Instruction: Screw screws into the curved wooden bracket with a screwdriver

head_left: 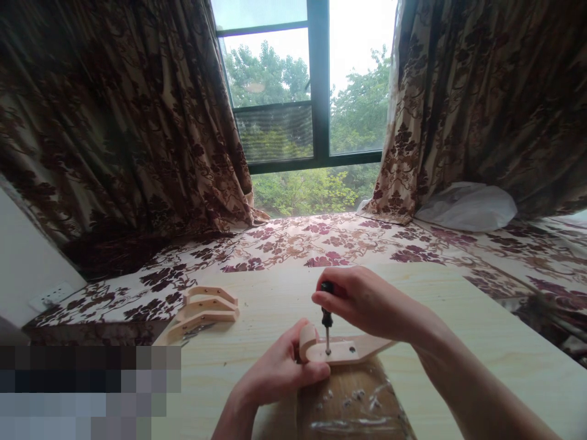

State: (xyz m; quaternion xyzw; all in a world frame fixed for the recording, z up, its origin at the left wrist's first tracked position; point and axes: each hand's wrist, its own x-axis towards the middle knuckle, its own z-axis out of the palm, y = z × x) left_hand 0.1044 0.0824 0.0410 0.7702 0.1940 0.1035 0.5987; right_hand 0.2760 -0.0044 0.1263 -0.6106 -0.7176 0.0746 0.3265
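My right hand is closed around the black handle of a screwdriver. The screwdriver stands nearly upright, its tip at a hole in a pale wooden piece. A second dark hole or screw shows farther right on that piece. My left hand grips the left end of the wooden piece, thumb in front and fingers behind, next to a rounded wooden block. Beneath lies a brown box with clear tape and several small metal bits on top.
Several angled wooden pieces lie at the left of the pale wooden tabletop, with small dark screws or bits beside them. Behind is a ledge with floral cloth. A white plastic bag rests there, near curtains and a window.
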